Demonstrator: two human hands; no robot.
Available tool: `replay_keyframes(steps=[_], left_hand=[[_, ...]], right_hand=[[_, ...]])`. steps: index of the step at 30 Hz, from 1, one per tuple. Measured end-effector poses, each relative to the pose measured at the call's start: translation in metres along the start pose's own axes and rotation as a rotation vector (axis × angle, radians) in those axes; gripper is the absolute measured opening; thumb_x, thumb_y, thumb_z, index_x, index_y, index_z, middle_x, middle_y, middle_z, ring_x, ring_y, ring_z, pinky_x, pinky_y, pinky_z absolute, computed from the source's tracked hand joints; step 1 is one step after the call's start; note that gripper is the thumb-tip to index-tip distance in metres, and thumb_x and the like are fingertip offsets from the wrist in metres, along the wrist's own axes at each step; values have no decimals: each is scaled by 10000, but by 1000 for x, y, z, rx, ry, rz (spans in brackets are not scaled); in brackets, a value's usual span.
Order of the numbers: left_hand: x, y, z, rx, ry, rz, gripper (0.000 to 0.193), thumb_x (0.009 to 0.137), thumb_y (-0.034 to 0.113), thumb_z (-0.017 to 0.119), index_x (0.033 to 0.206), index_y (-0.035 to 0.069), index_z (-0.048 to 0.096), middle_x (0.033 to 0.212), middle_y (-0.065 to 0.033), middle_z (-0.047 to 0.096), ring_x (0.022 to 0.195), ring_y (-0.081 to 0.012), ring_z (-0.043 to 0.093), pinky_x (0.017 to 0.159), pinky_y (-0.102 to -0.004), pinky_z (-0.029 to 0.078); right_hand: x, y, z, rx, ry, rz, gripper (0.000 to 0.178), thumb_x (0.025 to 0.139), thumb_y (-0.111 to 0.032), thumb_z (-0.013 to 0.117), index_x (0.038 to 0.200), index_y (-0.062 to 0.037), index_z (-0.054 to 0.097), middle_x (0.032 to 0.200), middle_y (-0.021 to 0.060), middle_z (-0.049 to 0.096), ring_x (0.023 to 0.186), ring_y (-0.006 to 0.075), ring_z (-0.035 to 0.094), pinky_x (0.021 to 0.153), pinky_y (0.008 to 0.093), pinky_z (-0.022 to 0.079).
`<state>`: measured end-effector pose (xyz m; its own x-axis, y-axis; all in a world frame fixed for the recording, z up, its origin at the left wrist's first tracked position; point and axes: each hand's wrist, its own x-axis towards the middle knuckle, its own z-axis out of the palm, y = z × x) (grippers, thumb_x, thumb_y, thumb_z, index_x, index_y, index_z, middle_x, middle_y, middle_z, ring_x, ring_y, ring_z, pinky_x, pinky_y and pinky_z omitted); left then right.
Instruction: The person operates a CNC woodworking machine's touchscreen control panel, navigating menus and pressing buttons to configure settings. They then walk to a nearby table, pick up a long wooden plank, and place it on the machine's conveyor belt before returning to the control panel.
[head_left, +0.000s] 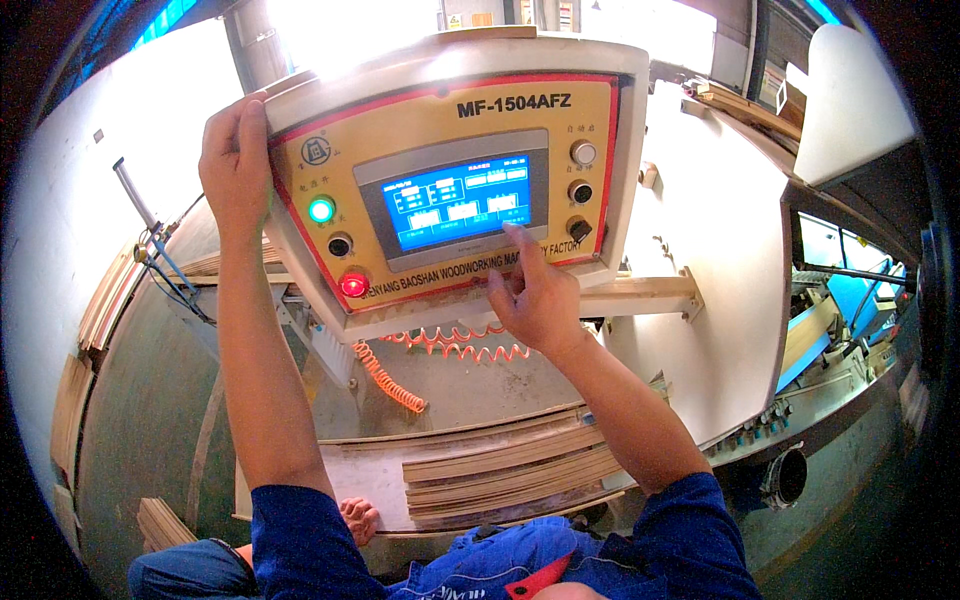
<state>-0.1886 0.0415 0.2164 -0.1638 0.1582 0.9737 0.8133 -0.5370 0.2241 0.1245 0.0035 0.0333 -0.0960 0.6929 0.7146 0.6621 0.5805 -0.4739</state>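
Observation:
A control panel with a yellow face, red border and pale casing tilts in front of me. My left hand grips the upper left edge of its casing, fingers closed over the rim. On the lit blue touchscreen, the extended index fingertip of my right hand meets the lower right corner. That hand holds nothing, and its other fingers are partly curled. Left of the screen are a lit green button, a black knob and a lit red button. More controls line the right side.
Wooden strips lie stacked on a pale surface below the panel. Another person's hand rests beside them. Orange coiled hoses hang under the casing. A large white machine housing stands right, and boards lean at left.

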Motion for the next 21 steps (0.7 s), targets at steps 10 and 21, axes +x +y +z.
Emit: replay_keyframes(steps=[10, 21], left_hand=[[0, 0, 0, -22, 5, 7, 326, 1028, 343, 578, 1120, 74, 735, 1070, -88, 695, 990, -190, 650, 898, -344, 506], [-1, -1, 0, -49, -4, -45, 323, 1027, 342, 576, 1118, 78, 739, 1069, -87, 692, 985, -187, 648, 892, -338, 505]], right_hand=[[1, -1, -2, -22, -9, 10, 635, 867, -257, 681, 1435, -104, 441, 851, 188, 709, 701, 384, 706, 637, 500, 568], [1, -7, 2, -37, -30, -20, 627, 890, -257, 665, 1449, -110, 423, 887, 159, 728, 713, 352, 718, 634, 464, 581]])
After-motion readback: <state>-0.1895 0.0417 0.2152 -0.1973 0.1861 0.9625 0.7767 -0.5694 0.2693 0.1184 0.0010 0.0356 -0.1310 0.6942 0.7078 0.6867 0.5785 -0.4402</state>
